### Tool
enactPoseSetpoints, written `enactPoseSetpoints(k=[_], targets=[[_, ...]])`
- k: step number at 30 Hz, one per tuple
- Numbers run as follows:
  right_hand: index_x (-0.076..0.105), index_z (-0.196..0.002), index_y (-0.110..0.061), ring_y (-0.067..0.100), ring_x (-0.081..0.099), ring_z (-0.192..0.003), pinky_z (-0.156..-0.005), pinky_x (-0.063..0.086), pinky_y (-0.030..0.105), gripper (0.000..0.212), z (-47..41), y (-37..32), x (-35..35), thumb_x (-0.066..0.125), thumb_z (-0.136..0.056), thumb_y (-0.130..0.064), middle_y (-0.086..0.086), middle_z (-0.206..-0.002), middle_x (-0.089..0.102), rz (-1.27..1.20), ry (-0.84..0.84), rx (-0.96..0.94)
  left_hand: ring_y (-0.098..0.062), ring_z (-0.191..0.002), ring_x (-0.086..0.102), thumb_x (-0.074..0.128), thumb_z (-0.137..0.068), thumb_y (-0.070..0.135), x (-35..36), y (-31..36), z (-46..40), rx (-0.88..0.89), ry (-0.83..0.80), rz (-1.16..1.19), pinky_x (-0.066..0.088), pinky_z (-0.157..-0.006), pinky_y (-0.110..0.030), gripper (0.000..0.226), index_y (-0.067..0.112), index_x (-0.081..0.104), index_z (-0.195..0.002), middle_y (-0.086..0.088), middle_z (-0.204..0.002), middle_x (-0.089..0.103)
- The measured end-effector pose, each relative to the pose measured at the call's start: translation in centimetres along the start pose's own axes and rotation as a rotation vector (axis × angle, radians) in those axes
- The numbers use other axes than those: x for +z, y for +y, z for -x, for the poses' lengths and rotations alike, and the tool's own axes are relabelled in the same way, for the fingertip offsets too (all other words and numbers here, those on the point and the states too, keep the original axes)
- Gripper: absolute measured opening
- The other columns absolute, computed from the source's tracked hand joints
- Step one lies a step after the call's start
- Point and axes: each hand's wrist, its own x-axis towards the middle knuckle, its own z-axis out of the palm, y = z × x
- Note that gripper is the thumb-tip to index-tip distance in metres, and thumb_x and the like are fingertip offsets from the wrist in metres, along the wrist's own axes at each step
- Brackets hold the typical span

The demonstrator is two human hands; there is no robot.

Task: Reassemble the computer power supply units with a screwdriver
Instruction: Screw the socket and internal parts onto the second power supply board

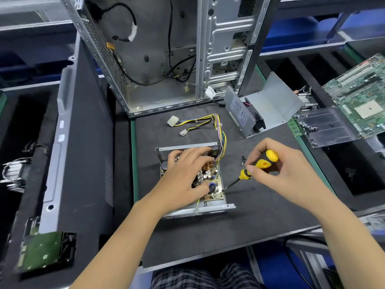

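Note:
An open power supply unit (216,207) lies on the dark mat, its circuit board (216,195) exposed and its bundle of coloured cables (200,122) trailing to the back. My left hand (185,174) presses flat on the board inside the metal tray. My right hand (277,165) grips a yellow-and-black screwdriver (258,165); its tip touches the board's right front corner. A few small black screws (243,160) lie on the mat just right of the unit. The unit's grey metal cover with fan (260,109) stands at the back right.
An empty computer case (166,55) stands upright at the back. A dark side panel (68,142) leans at the left. A green motherboard (362,97) and a clear tray with screws (325,126) sit at the right. The mat's front edge (229,253) is near my lap.

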Motion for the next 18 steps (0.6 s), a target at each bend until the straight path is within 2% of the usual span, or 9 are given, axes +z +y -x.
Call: enactPoseSetpoints(k=[4, 7, 11, 18], targets=[[0.057, -0.077, -0.027, 0.015, 0.057, -0.063, -0.056, 0.047, 0.019, 0.021, -0.11, 0.05, -0.04, 0.071, -0.078, -0.011, -0.001, -0.071, 0.064, 0.003, 0.014, -0.001, -0.003, -0.140, 0.022, 0.040, -0.086, 0.041, -0.04, -0.08, 0.02, -0.006, -0.035, -0.030, 0.004, -0.115, -0.033, 0.061, 0.023, 0.038, -0.144, 0.014, -0.152, 0.029], [0.056, -0.077, -0.027, 0.015, 0.057, -0.063, -0.054, 0.047, 0.022, 0.020, -0.10, 0.11, -0.05, 0.070, -0.078, -0.013, -0.001, -0.071, 0.064, 0.009, 0.009, 0.000, -0.003, -0.140, 0.020, 0.035, -0.088, 0.043, -0.07, -0.20, 0.02, 0.005, -0.049, -0.027, 0.002, -0.115, -0.029, 0.063, 0.022, 0.034, -0.146, 0.013, -0.152, 0.029], [0.056, -0.077, -0.028, 0.016, 0.057, -0.063, -0.060, 0.049, 0.027, 0.020, -0.08, 0.34, 0.01, 0.070, -0.077, -0.014, 0.001, -0.071, 0.064, 0.021, 0.007, 0.007, -0.005, -0.140, 0.021, 0.036, -0.089, 0.044, -0.13, -0.37, 0.03, 0.016, -0.052, 0.005, 0.001, -0.115, -0.026, 0.058, 0.020, 0.040, -0.142, 0.011, -0.151, 0.030], [0.056, -0.078, -0.027, 0.014, 0.059, -0.064, -0.061, 0.049, 0.022, 0.021, 0.06, 0.38, 0.08, 0.071, -0.078, -0.011, -0.001, -0.072, 0.065, 0.012, -0.014, 0.011, -0.009, -0.139, 0.023, 0.044, -0.089, 0.034, -0.07, -0.39, 0.09, 0.020, -0.042, -0.006, 0.001, -0.114, -0.027, 0.044, 0.020, 0.050, -0.130, 0.009, -0.152, 0.029]])
